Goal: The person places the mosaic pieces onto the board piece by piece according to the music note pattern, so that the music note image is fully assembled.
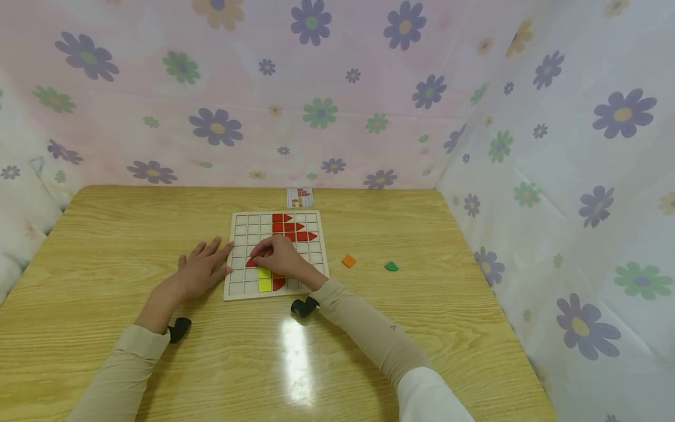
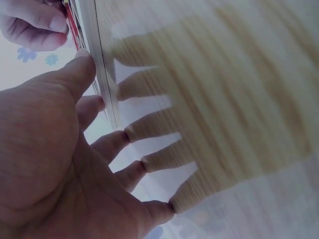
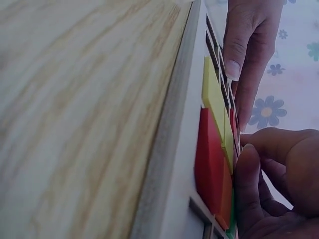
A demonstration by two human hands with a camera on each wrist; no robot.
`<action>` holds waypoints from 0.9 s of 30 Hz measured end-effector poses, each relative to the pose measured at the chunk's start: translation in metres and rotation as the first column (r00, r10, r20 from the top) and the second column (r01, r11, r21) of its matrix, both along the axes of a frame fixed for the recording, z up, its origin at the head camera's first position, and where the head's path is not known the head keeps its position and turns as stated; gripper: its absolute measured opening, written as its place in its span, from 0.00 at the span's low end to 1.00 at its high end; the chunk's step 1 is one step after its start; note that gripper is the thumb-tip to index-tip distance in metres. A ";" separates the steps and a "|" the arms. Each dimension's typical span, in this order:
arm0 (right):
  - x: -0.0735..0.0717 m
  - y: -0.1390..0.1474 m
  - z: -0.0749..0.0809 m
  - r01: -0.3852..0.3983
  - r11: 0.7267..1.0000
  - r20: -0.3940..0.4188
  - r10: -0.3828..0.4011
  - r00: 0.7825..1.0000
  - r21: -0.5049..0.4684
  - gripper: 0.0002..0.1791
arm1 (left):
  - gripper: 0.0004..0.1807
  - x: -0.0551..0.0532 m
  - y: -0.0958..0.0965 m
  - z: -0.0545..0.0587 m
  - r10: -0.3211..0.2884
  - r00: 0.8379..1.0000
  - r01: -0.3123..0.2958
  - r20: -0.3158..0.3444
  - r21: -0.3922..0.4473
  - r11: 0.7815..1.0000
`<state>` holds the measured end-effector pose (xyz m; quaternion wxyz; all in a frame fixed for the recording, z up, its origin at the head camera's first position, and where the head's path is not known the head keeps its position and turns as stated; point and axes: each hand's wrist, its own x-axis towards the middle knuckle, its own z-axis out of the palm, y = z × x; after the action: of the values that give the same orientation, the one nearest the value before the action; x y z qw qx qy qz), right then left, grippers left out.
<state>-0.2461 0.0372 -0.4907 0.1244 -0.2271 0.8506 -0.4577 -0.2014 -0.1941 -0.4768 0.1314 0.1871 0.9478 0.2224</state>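
Note:
A wooden grid board (image 1: 228, 287) lies flat on the table. My right hand (image 1: 279, 255) reaches over it from the right, thumb and forefinger pinching a red quarter-circle piece (image 1: 250, 262) at a cell left of the yellow square pieces (image 1: 264, 285). My left hand (image 1: 203, 271) rests on the table with fingers spread, thumb and forefinger tips at the board's left edge. Rows of red pieces (image 1: 295, 227) fill cells near the top of the grid. In the right wrist view, a red curved piece (image 3: 208, 164) sits beside the yellow ones; orange and green pieces show below it.
A small pattern card (image 1: 299, 197) lies behind the board, by the flowered cloth backdrop (image 1: 348, 129). Right of the board, an orange square piece (image 1: 348, 261) and a green quarter-circle piece (image 1: 391, 266) lie on the wooden table (image 1: 422, 328). Black devices are strapped at both wrists.

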 end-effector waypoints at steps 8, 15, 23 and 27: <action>-0.002 0.005 -0.007 -0.005 0.985 0.074 0.018 0.997 -0.171 0.07 | 0.36 0.000 -0.002 0.000 -0.001 1.000 0.001 0.003 -0.003 1.000; -0.002 0.025 0.008 -0.036 0.963 0.173 0.085 0.981 -0.267 0.13 | 0.36 -0.001 -0.001 -0.001 0.004 1.000 -0.004 0.009 0.009 1.000; 0.002 0.080 0.034 -0.100 0.986 0.141 0.119 0.983 -0.137 0.14 | 0.37 0.001 0.000 0.000 0.004 1.000 -0.004 0.003 0.027 1.000; 0.007 0.112 0.043 -0.036 0.999 0.142 0.033 0.989 0.014 0.13 | 0.36 0.001 -0.001 -0.001 0.006 1.000 -0.006 0.001 0.035 0.999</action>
<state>-0.2394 0.1488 -0.4481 0.1942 -0.2077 0.8394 -0.4632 -0.2003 -0.1950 -0.4777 0.1278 0.1866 0.9442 0.2393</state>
